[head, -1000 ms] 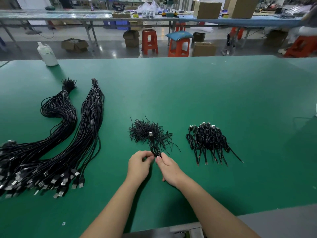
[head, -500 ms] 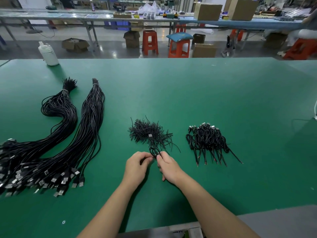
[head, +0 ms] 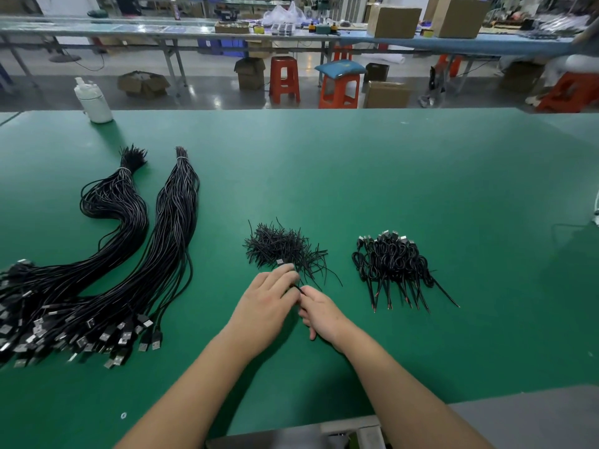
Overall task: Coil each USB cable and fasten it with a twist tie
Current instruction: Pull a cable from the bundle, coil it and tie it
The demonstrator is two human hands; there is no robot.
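My left hand (head: 266,304) covers a small coiled black USB cable (head: 281,262), fingers wrapped over it, only its metal plug showing past my fingertips. Close against it, my right hand (head: 319,314) pinches a thin black strand at the coil, a twist tie as far as I can tell. Just beyond both hands lies a loose heap of black twist ties (head: 281,247). To the right sits a pile of coiled, tied cables (head: 393,259). Two long bundles of uncoiled USB cables (head: 129,254) stretch along the left of the green table (head: 421,176).
A white plastic bottle (head: 93,102) stands at the table's far left edge. A white cord (head: 595,209) shows at the right edge. Beyond the table are orange stools (head: 284,78), cardboard boxes and another long workbench. A grey surface (head: 534,416) borders the near right corner.
My left hand has moved forward and closed over the coil, which earlier stuck out above my fingertips. My right hand stays at the coil's near side.
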